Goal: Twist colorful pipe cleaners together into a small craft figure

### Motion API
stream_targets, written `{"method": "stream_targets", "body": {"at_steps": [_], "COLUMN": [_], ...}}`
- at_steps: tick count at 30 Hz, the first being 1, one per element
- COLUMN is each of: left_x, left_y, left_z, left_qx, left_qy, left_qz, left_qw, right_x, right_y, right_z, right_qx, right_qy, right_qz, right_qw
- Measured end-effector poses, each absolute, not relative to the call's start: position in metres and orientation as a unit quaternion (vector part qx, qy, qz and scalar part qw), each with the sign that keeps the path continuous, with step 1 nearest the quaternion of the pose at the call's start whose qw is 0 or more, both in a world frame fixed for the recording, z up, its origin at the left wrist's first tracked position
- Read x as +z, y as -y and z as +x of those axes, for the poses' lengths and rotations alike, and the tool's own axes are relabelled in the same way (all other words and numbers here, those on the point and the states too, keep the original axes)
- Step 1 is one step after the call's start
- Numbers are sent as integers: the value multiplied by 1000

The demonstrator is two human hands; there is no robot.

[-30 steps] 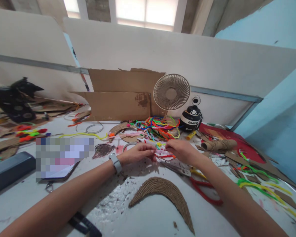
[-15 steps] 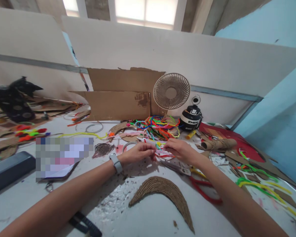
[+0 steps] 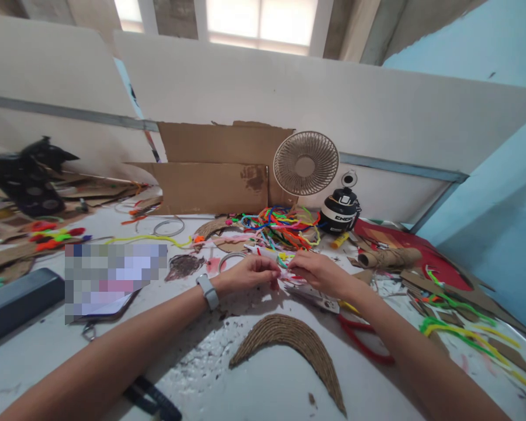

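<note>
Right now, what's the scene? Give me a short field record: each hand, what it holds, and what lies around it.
left hand: pinching one end of a small pipe cleaner piece; watch on the wrist
right hand: pinching the same piece from the other side
behind the hands: pile of coloured pipe cleaners, desk fan, cardboard sheets
near side: twine-wrapped crescent lying flat on the table
by the right forearm: red-handled scissors

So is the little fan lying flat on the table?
No, the fan stands upright at the back of the table, in front of the cardboard.
</note>
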State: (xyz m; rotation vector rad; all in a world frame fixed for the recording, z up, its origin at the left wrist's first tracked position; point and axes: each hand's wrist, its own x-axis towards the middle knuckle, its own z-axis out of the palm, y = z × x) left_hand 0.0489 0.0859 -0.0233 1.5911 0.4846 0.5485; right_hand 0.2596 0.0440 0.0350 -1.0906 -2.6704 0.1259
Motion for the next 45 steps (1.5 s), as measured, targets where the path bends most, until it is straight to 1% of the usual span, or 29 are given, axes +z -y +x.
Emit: {"method": "stream_targets", "body": {"at_steps": [7,12,15,18,21,23,26,28,31,35,42,45], "left_x": [-25,-27,-26,-25,-24,-24,-26,-27,-28,-26,-26,-25], "left_y": [-86,-85,-83,-82,-84,-85,-88,-89,-90,-89,-86,-85], "left_z": [51,53,53,54,53,52,51,51,52,54,59,59], "left_qx": [236,236,236,252,277,290,297,300,303,332,392,399], "left_qy": [-202,-201,-205,-207,-212,-214,-205,-203,-208,-221,-216,-218], "left_qz": [713,715,705,713,727,722,718,717,715,694,646,643], "left_qw": [628,627,637,621,592,590,595,595,595,600,619,617], "right_x": [30,20,20,29,39,41,37,33,29,28,22,21], "right_y": [-44,-46,-45,-42,-38,-36,-37,-37,-36,-30,-27,-30], "right_z": [255,256,256,255,252,250,248,247,245,237,229,230], "right_qx": [23,-42,-49,-50,-92,-130,-189,-220,-247,-272,-252,-187], "right_qy": [918,900,896,886,875,880,883,877,872,862,863,864], "right_qz": [-376,-416,-426,-431,-417,-405,-406,-410,-407,-405,-416,-438], "right_qw": [128,123,120,166,227,211,142,116,112,139,135,162]}}
